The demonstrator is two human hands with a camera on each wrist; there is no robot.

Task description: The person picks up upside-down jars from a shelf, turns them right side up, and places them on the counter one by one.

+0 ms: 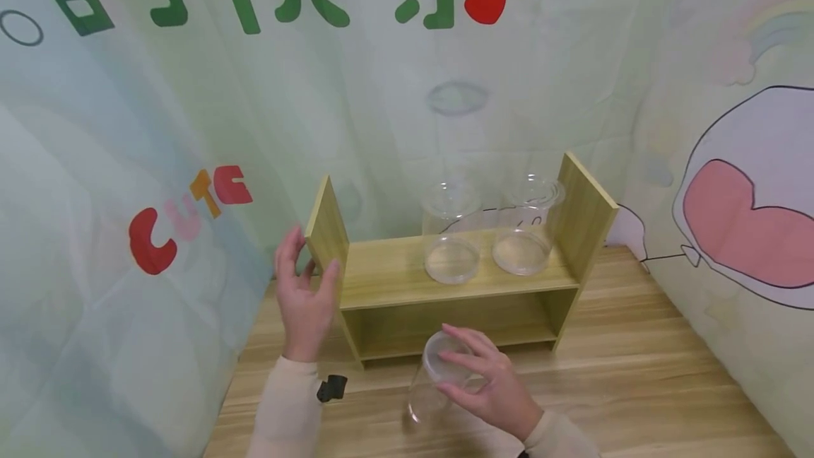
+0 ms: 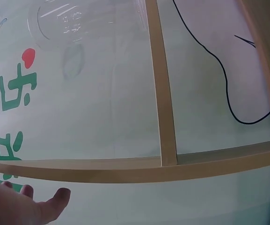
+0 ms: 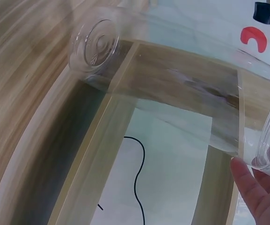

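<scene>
My left hand (image 1: 307, 306) is at the left side panel (image 1: 327, 232) of a small two-tier wooden shelf (image 1: 384, 274), its fingers spread loosely on both sides of the panel's edge. In the left wrist view, the fingers of that hand (image 2: 18, 204) stand apart from the wood. Below and in front of the shelf, my right hand (image 1: 496, 384) grips a clear jar (image 1: 425, 398) around its top end. The right wrist view has the jar (image 3: 172, 89) stretching across it, its ringed base at the upper left and my fingertips at its rim.
Two clear jars stand on the upper board, one near the middle (image 1: 451, 253) and one by the right panel (image 1: 521, 242). The shelf stands on a wood-grain table (image 1: 610, 373). A printed cloth (image 1: 381, 126) hangs behind and around it.
</scene>
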